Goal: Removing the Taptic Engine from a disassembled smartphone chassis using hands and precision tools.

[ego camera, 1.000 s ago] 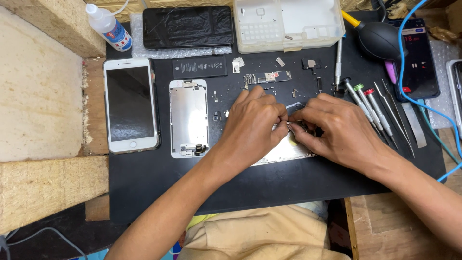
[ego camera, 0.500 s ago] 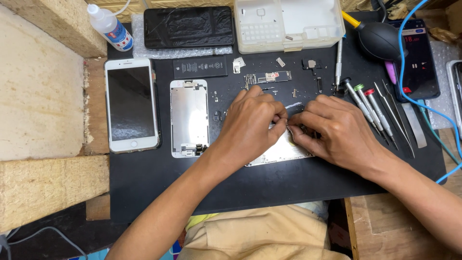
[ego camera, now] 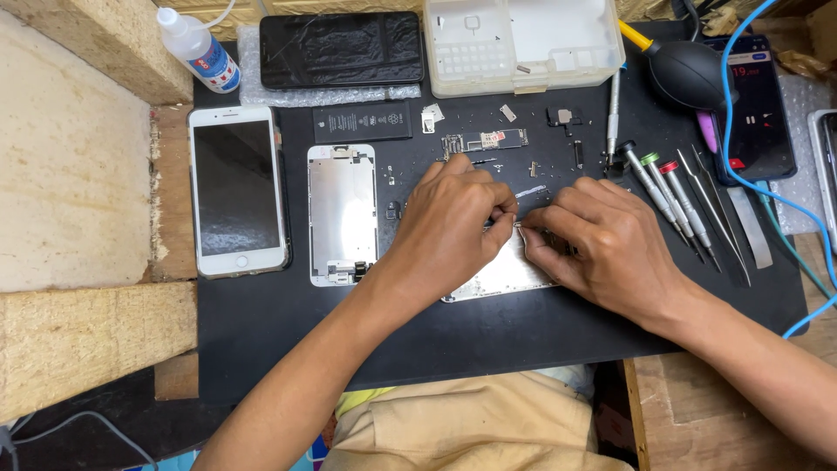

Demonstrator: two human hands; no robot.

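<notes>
My left hand [ego camera: 453, 222] and my right hand [ego camera: 602, 244] meet over a silver phone housing [ego camera: 510, 275] lying on the black work mat [ego camera: 488, 336]. Both hands pinch something small at the housing's top edge, where the fingertips almost touch; the part itself is too small to make out. The hands hide most of the housing. Left of them lies a detached screen assembly [ego camera: 343, 214], back side up, and further left a white phone [ego camera: 236, 187], face up.
A black battery [ego camera: 362, 121], a small circuit board [ego camera: 485, 140] and loose parts lie above the hands. Screwdrivers [ego camera: 667, 187] and tweezers [ego camera: 717, 209] sit to the right, near a black air blower [ego camera: 693, 72], a lit phone [ego camera: 757, 105] and a blue cable [ego camera: 731, 131]. A clear parts tray [ego camera: 521, 44], black phone [ego camera: 342, 48] and dropper bottle [ego camera: 196, 48] line the back.
Both hands stay over the housing; only the fingertips have shifted slightly.
</notes>
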